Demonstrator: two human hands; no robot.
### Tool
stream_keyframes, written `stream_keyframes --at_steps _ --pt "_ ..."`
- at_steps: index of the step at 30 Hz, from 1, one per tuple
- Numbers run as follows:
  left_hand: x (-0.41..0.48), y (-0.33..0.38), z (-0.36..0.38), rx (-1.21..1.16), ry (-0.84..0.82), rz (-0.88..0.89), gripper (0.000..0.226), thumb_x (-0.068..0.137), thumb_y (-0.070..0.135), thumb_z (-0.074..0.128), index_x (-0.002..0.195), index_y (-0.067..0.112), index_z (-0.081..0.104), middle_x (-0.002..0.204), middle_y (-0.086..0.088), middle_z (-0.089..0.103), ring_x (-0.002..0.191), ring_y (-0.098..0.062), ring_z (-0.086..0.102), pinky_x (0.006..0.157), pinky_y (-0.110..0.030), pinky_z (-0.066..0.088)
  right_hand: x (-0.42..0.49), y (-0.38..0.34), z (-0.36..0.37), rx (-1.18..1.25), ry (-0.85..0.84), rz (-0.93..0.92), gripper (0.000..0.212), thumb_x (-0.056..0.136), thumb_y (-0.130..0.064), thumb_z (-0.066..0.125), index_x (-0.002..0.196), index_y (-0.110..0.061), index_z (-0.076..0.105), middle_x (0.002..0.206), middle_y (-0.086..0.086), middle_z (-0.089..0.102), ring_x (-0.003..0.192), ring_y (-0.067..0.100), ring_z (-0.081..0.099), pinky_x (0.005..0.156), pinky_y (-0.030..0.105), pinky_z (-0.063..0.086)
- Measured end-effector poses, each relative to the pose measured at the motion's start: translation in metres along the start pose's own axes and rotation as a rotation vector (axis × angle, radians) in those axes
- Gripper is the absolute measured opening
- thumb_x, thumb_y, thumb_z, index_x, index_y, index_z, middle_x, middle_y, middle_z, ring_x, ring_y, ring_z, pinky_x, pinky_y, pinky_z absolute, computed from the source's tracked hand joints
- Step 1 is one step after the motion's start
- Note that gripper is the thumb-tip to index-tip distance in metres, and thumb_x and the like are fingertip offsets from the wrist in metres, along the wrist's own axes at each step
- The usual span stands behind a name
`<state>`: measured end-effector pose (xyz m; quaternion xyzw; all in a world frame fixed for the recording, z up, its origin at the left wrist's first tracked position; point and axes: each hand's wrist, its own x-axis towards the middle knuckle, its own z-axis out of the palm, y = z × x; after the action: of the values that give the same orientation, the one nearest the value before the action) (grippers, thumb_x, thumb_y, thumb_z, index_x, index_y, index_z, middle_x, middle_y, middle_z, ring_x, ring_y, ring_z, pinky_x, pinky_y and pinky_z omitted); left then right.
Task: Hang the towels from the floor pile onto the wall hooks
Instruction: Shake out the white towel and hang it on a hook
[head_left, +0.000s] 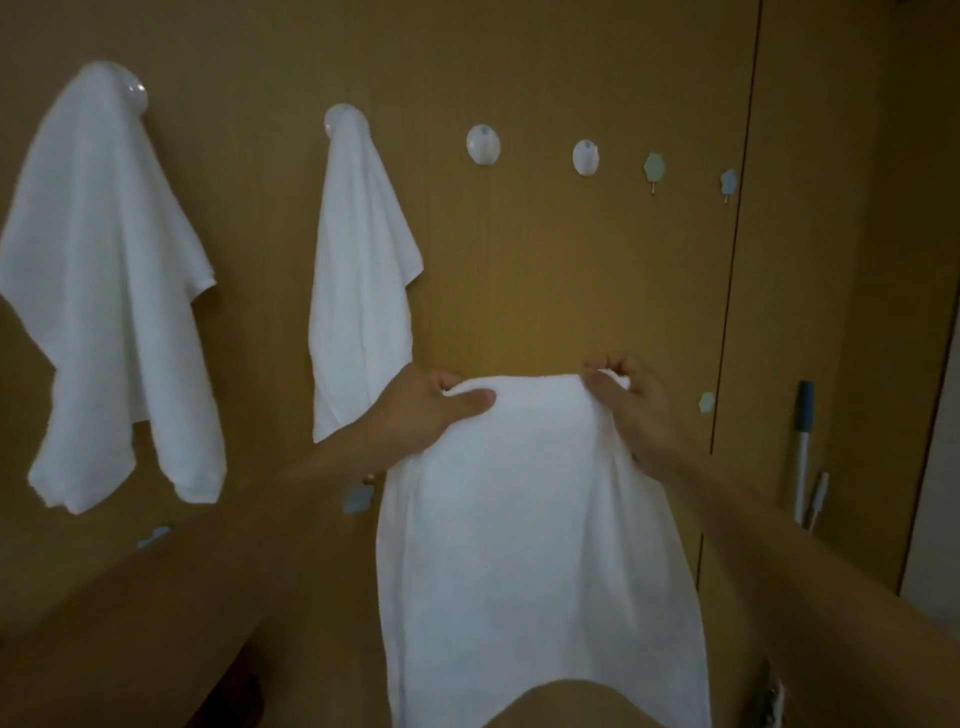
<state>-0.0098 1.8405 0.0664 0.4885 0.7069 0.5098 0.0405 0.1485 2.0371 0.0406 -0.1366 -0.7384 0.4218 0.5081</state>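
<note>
Hanging in the lower centre of the frame, the held towel is white and drops straight down (its lower end leaves the frame). The left hand pinches its top left corner, thumb on the cloth. The right hand grips the top right corner with curled fingers. The two hands are well apart. Beyond, on the wooden wall, the far-left towel and the second towel each hang from a round hook. Right of them, at upper centre, sit the third hook and the fourth hook, both free.
</note>
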Motion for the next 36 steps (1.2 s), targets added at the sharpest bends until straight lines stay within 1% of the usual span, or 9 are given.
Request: stream_keyframes --at_steps 2,5,11,14,17,24,27,31,36 --pt "0.02 0.007 0.001 -0.075 0.098 -0.044 0.031 0.078 0.051 0.072 0.08 0.02 0.073 0.077 0.004 0.074 0.072 -0.011 0.07 0.059 -0.018 0.05 0.021 -0.002 -0.002 0.042 -0.136 0.012 0.028 0.08 -0.032 0.077 0.105 -0.021 0.07 0.104 -0.018 0.066 0.087 -0.011 0.061 0.069 0.003 0.044" --pt "0.049 0.016 0.005 -0.114 0.229 -0.035 0.031 0.082 0.048 0.069 0.082 0.017 0.073 0.075 0.007 0.073 0.068 -0.008 0.068 0.054 -0.017 0.048 0.062 -0.004 -0.003 0.109 -0.186 0.048 0.043 0.07 -0.032 0.084 0.104 -0.009 0.07 0.1 0.0 0.069 0.083 0.008 0.066 0.072 0.021 0.051" --pt "0.112 0.043 0.0 -0.061 0.484 0.095 0.022 0.088 0.044 0.063 0.082 0.024 0.072 0.079 0.009 0.072 0.07 -0.005 0.067 0.057 -0.015 0.047 0.146 -0.013 0.011 0.336 -0.131 -0.064 0.021 0.072 -0.031 0.083 0.077 -0.021 0.065 0.075 -0.007 0.066 0.062 0.005 0.06 0.056 0.017 0.046" --pt "0.147 0.06 -0.009 -0.004 0.604 0.172 0.02 0.09 0.04 0.061 0.074 0.031 0.067 0.067 0.018 0.067 0.062 0.005 0.063 0.048 -0.006 0.042 0.188 -0.025 0.027 0.345 -0.077 -0.138 0.022 0.075 -0.034 0.081 0.069 -0.025 0.062 0.072 -0.007 0.061 0.065 0.008 0.055 0.062 0.025 0.042" --pt "0.188 0.081 -0.026 0.173 0.733 0.24 0.029 0.092 0.04 0.057 0.067 0.026 0.059 0.062 0.012 0.059 0.056 -0.002 0.055 0.048 -0.013 0.037 0.232 -0.046 0.043 0.344 0.014 -0.206 0.026 0.076 -0.038 0.077 0.06 -0.028 0.058 0.065 -0.012 0.057 0.06 0.006 0.051 0.06 0.026 0.041" --pt "0.269 0.13 -0.078 0.512 0.993 0.337 0.031 0.092 0.04 0.056 0.071 0.017 0.057 0.058 0.012 0.047 0.054 0.0 0.04 0.048 -0.022 0.023 0.319 -0.1 0.063 0.1 0.172 -0.343 0.018 0.085 -0.043 0.065 0.09 -0.026 0.062 0.085 -0.01 0.064 0.079 0.013 0.062 0.072 0.03 0.05" --pt "0.292 0.14 -0.098 0.608 0.991 0.371 0.026 0.091 0.037 0.057 0.077 0.016 0.055 0.061 0.012 0.042 0.055 -0.003 0.038 0.055 -0.021 0.023 0.344 -0.119 0.066 0.027 0.206 -0.367 0.026 0.086 -0.041 0.065 0.103 -0.022 0.066 0.099 -0.003 0.067 0.09 0.019 0.063 0.081 0.034 0.052" --pt "0.302 0.124 -0.106 0.633 0.994 0.356 0.019 0.084 0.037 0.062 0.086 0.022 0.051 0.069 0.014 0.046 0.061 -0.007 0.044 0.056 -0.027 0.031 0.351 -0.112 0.079 -0.208 0.157 -0.385 0.021 0.088 -0.041 0.06 0.102 -0.026 0.064 0.095 -0.004 0.065 0.081 0.017 0.059 0.066 0.027 0.043" --pt "0.29 0.125 -0.105 0.562 0.721 0.09 0.03 0.064 0.039 0.077 0.077 0.016 0.064 0.076 0.0 0.066 0.065 -0.011 0.06 0.061 -0.03 0.052 0.345 -0.096 0.079 -0.244 0.161 -0.349 0.028 0.085 -0.043 0.062 0.105 -0.024 0.061 0.104 -0.004 0.064 0.093 0.018 0.06 0.073 0.031 0.044"
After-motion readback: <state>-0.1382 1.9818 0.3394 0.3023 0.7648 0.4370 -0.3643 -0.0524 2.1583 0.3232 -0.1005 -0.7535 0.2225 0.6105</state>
